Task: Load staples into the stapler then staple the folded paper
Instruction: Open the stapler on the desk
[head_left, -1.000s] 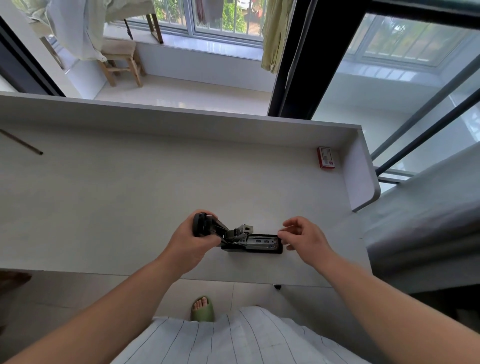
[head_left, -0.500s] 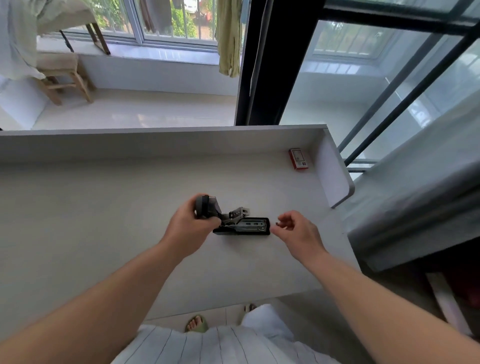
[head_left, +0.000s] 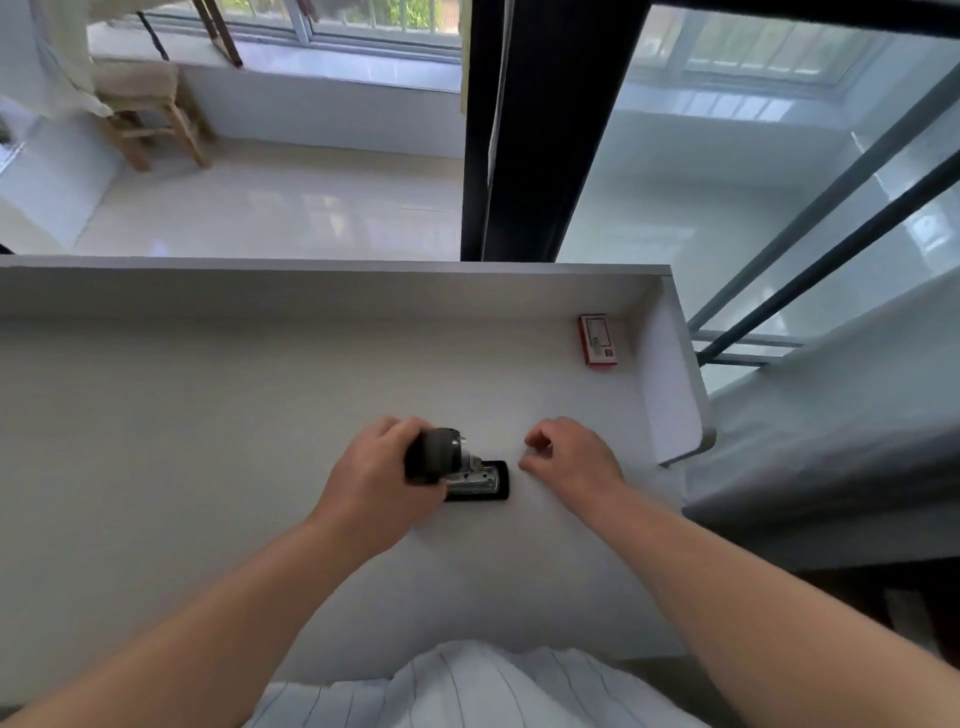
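Observation:
A black stapler (head_left: 475, 480) lies on the white desk (head_left: 208, 415), its top arm swung up and back so the metal staple channel shows. My left hand (head_left: 382, 483) grips the raised black top arm at the stapler's left end. My right hand (head_left: 571, 460) hovers just right of the stapler's front end, fingers loosely curled with thumb and forefinger close together; I cannot tell if anything small is pinched there. A red and white staple box (head_left: 598, 340) rests in the desk's far right corner. No folded paper is in view.
The desk has a raised back wall and a raised right side panel (head_left: 672, 374). A grey bed surface (head_left: 831, 441) lies right of the desk. Beyond the desk are a black window post and a wooden stool (head_left: 150, 119) on the balcony floor.
My left hand has tilted the stapler's top arm further over the base. My right hand has drawn a little away from the stapler's front. The head camera has shifted, bringing the desk closer.

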